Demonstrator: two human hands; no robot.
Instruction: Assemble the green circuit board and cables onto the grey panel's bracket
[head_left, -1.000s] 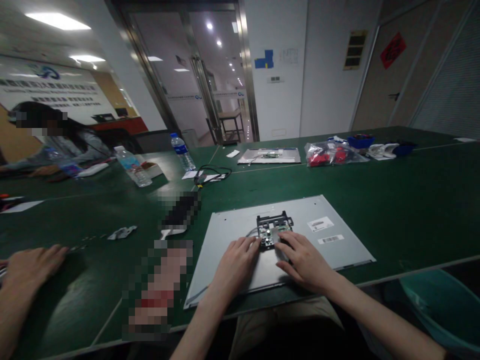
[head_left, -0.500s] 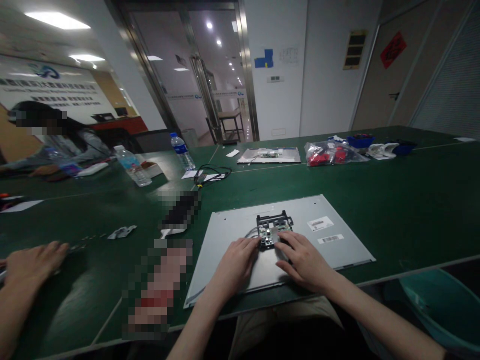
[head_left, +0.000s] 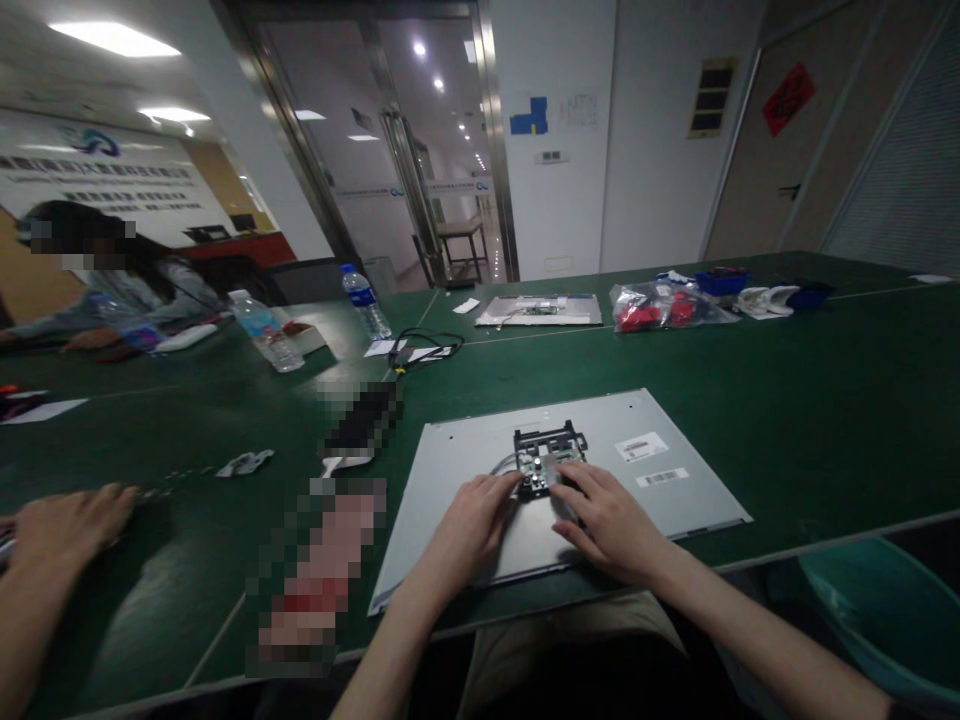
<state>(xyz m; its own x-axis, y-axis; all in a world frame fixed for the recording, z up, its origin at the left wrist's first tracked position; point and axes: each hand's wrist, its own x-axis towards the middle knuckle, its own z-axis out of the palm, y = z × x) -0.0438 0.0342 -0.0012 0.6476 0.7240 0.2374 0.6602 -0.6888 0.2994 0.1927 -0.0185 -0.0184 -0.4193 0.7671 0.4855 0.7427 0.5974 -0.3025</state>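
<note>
A flat silver-grey display panel (head_left: 600,420) lies back-up on the table in front of me. On its middle sits a green circuit board (head_left: 536,468) in a black plastic frame (head_left: 551,433), with grey wires at its left. My left hand (head_left: 476,520) grips the left edge of the circuit board, its fingertips close together. From the right, my right hand (head_left: 604,520) bends its fingers over the board's right part, thumb low by the panel. The fingertips partly cover the board's near corners, so their exact hold is hard to see.
A blurred-out phone-like item (head_left: 364,420) lies left of the panel. Another person's hand (head_left: 71,520) rests at the far left. Bottles (head_left: 266,335), a black cable (head_left: 427,345), a second panel (head_left: 540,312) and a bag of red parts (head_left: 660,308) stand farther back. A teal bin (head_left: 885,600) is lower right.
</note>
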